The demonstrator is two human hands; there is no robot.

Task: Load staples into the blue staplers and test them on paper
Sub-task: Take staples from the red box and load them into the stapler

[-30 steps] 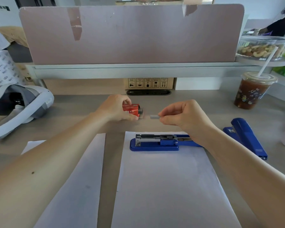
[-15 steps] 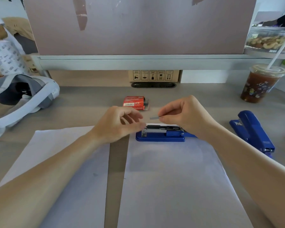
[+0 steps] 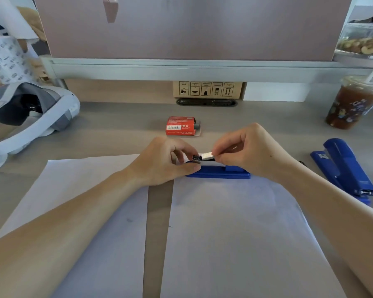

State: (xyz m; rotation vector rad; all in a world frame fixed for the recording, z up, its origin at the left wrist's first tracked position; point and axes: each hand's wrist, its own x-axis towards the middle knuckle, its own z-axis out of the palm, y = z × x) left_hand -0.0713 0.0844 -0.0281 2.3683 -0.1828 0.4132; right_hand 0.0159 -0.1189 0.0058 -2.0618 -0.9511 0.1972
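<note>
An opened blue stapler point(image 3: 220, 172) lies at the far edge of the right sheet of paper point(image 3: 235, 233). My left hand point(image 3: 166, 162) grips its front end, thumb and fingers around the metal tip. My right hand point(image 3: 248, 151) pinches a silver strip of staples point(image 3: 206, 156) and holds it tilted over the stapler's open channel. A second blue stapler point(image 3: 345, 168) sits shut on the desk to the right. The red staple box point(image 3: 180, 125) lies beyond my hands, its end open. A second paper sheet point(image 3: 91, 201) lies under my left forearm.
A white and grey headset point(image 3: 28, 117) rests at the far left. An iced drink cup with a straw point(image 3: 351, 104) stands at the far right, with a clear tub of nuts point(image 3: 362, 41) on the shelf above. A pink divider panel point(image 3: 192, 26) closes off the back.
My left hand let go of the red staple box, left it on the desk, and came down onto the stapler's front. My right hand lowered the staple strip to the open stapler.
</note>
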